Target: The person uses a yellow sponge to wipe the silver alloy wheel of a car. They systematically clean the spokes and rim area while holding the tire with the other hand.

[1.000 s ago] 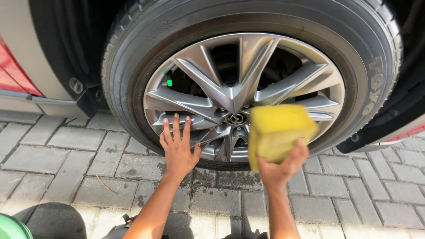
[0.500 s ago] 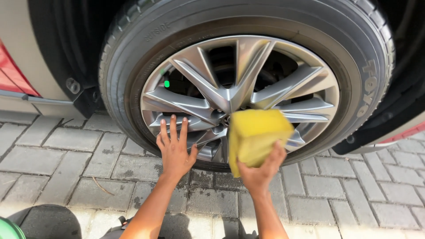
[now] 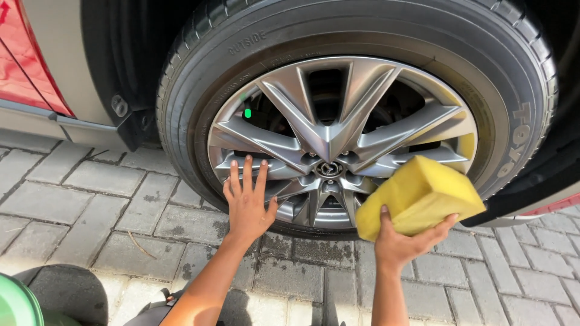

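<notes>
**Sponge held against a car wheel**

Head view: a yellow sponge (image 3: 418,196) is gripped from below by the right hand (image 3: 403,241), fingers closed around it, and pressed against the lower right spokes of the silver rim (image 3: 338,142). The left hand (image 3: 248,202) is laid open and empty against the rim's lower left, apparently as a brace. Wet paving (image 3: 145,211) is seen beneath the tyre (image 3: 199,66).

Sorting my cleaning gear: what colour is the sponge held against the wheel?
Yellow; the sponge in the right hand shows clearly in the head view.
</notes>
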